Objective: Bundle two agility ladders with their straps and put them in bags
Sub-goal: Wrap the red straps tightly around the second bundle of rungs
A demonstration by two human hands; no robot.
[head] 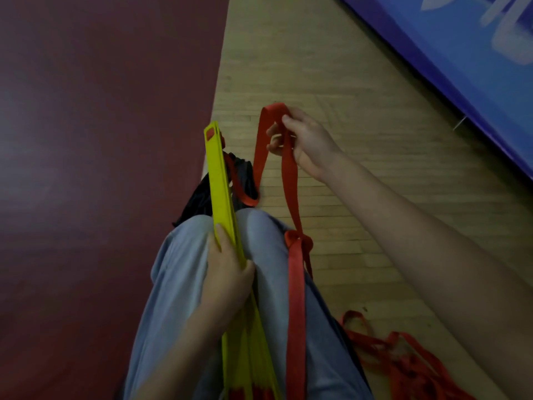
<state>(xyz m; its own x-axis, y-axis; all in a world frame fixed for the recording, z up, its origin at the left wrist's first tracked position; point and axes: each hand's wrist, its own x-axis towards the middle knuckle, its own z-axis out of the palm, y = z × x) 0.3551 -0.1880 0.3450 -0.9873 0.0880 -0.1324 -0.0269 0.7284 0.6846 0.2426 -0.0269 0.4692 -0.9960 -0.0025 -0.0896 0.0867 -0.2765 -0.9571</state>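
Note:
A stack of yellow ladder rungs (219, 180) stands on edge between my knees, pointing away from me. My left hand (227, 272) grips the stack near its middle, thumb laid along the top. My right hand (300, 140) is raised over the floor and pinches a folded loop of the red strap (290, 174). From that hand the strap drops to a knot (298, 241) beside my right knee and runs on down my leg. Another part of it loops under the rungs' far end. A black bag (202, 194) lies beyond my knees, mostly hidden.
I sit on a wooden floor (360, 116) with my legs in light blue trousers (178, 284). A dark red mat (101, 140) covers the left side. A blue panel (461, 53) runs along the upper right. More red strap (403, 359) lies heaped on the floor at lower right.

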